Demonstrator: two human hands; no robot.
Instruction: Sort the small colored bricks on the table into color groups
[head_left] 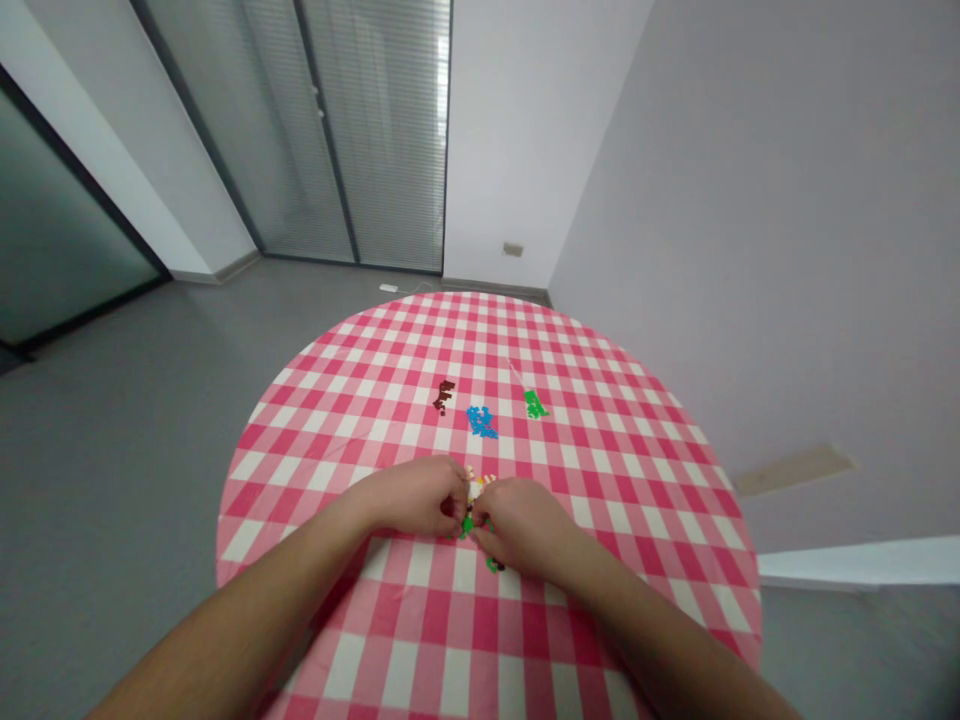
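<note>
Both of my hands meet near the middle of the table, over a cluster of tiny coloured pieces. My left hand is closed, its fingertips pinched at a small green piece. My right hand is closed too, with thumb and forefinger brought up to the same spot; what lies in its fingers is hidden. Small white and yellow pieces show just beyond the fingertips. Below my right hand lies another green piece with a dark bit. The pieces look like toy bricks, too small to be sure.
Ahead of my hands lie a blue pile, a dark brown group and a green pile of small pieces. They rest on a round table with a red-and-white checked cloth. A wall stands close on the right.
</note>
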